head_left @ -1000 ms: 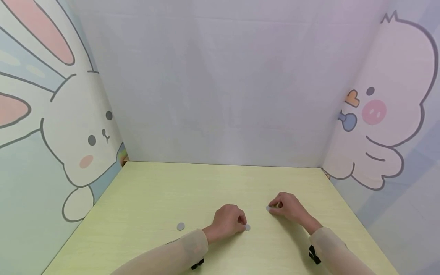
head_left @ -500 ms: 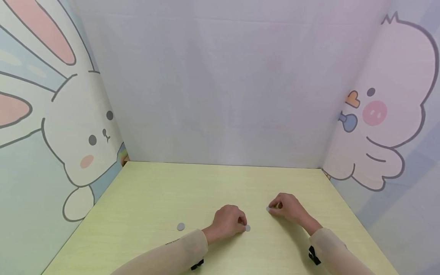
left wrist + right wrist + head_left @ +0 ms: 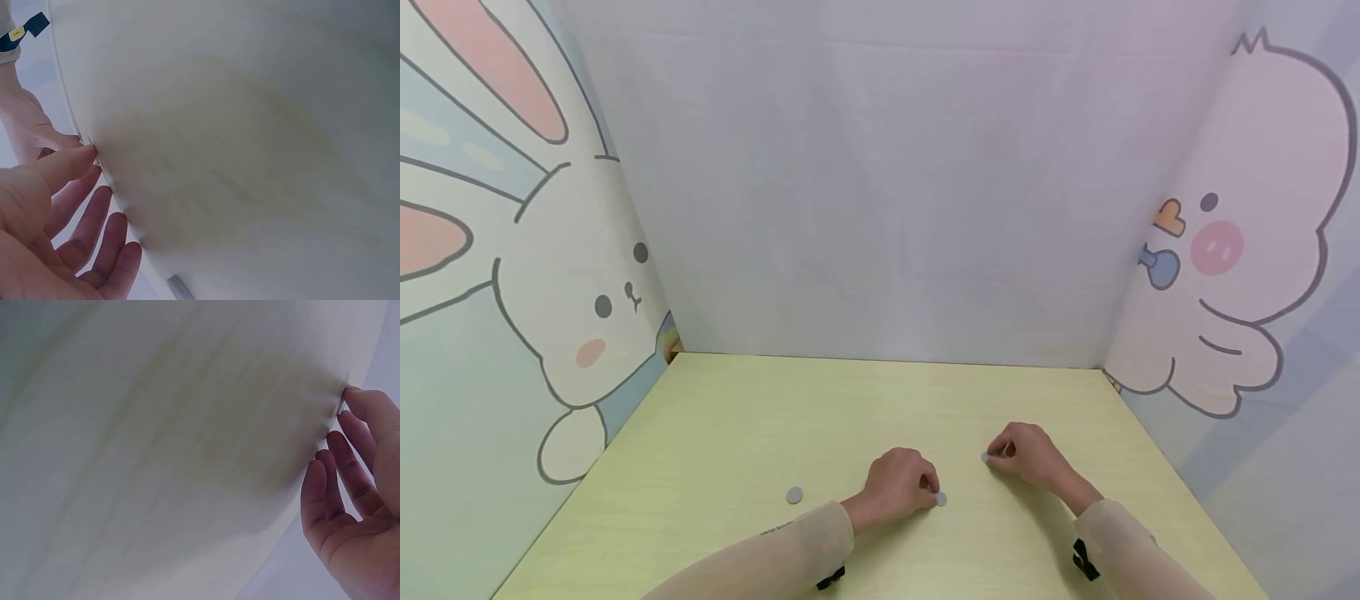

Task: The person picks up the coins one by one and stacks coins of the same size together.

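Near the middle of the table, my left hand pinches a small flat grey disc by its edge between thumb and index finger. Farther right and a little deeper, my right hand holds a second grey disc the same way; its thin edge shows between the fingertips in the right wrist view. Both hands rest low at the tabletop. A third grey disc lies flat on the table, left of my left hand, touched by neither. Whether the discs are coins cannot be told.
The pale yellow wooden table fills the lower view. A plain whitish sheet stands along its back edge. Printed panels with a rabbit on the left and a pink-cheeked animal on the right border its sides.
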`<state>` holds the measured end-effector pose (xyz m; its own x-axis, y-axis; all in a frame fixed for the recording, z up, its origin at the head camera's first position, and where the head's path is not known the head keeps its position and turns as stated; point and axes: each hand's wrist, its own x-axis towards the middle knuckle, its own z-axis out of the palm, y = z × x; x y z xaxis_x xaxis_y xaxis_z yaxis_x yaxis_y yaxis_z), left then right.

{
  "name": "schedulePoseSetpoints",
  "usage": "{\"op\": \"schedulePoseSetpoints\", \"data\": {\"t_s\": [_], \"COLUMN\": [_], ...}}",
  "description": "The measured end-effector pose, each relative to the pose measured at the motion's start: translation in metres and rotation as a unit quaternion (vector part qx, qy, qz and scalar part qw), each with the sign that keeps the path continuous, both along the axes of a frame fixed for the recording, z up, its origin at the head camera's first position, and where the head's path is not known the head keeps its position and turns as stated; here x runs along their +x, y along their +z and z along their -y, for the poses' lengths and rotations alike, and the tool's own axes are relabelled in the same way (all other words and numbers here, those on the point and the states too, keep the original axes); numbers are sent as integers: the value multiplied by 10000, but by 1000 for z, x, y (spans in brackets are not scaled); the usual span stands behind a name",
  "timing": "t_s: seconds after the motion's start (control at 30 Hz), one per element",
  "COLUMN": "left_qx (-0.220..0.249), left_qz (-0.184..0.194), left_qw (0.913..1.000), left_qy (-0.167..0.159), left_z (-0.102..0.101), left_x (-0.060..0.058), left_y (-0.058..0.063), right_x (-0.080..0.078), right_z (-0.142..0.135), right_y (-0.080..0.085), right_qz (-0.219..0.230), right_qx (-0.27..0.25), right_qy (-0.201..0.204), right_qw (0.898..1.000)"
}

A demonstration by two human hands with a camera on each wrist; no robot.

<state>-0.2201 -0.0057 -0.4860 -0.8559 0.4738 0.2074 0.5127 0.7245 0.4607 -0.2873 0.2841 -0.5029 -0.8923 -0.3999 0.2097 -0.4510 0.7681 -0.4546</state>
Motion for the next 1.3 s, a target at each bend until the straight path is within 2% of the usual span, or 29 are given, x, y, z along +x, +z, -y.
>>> {"op": "schedulePoseSetpoints", "data": {"t_s": [0.37,0.73,1.1,1.3], "left_qx": [-26,-85,6,68], "left_qz": [-69,-34,-228,-199], "left_qw": [10000,10000,9997,9998], "left_qy": [3,33,-85,-54], "left_z": [1,0,1,0], "left_x": [-1,1,-2,-4], "left_y": [-2,1,-6,-9], "right_x": [5,16,31,38], "right_z": [3,14,32,43], "right_y": [1,6,7,7], "right_qz": [-63,-183,-231,-239], "right_qx": [10,-190,-291,-362], "right_qy": [-35,422,848,1072], "right_qw": [10000,9988,9957,9933]}}
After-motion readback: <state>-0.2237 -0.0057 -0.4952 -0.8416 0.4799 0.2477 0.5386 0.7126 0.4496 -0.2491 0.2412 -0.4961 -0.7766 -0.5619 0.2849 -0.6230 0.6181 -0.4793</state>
